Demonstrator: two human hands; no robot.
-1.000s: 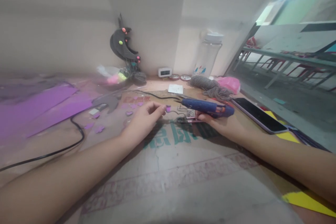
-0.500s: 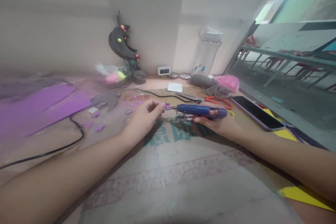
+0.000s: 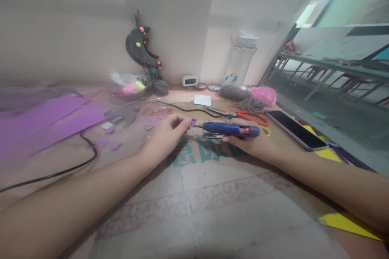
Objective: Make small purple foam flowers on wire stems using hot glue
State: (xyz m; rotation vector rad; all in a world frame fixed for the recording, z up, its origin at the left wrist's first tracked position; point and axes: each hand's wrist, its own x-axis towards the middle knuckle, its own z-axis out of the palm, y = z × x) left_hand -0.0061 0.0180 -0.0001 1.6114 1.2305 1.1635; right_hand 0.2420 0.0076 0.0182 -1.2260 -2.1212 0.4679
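Observation:
Between thumb and forefinger, my left hand pinches a small purple cut-out piece; its exact shape is too small to tell. My right hand is wrapped round a blue glue gun, held level with its metal nozzle pointing left at the purple piece. Whether the nozzle touches the piece I cannot tell. Several small purple cut-outs lie to the left of my left hand, some shaped like flowers. Beneath both hands is a printed cardboard sheet.
Orange-handled scissors, grey yarn and a phone lie beyond and right of my right hand. A water bottle, small clock and dark crescent ornament stand at the wall. Purple sheets and a black cord are left.
The glue gun and my right hand have shifted slightly left, and the nozzle has dipped a little lower against the purple piece. My left hand stays almost still.

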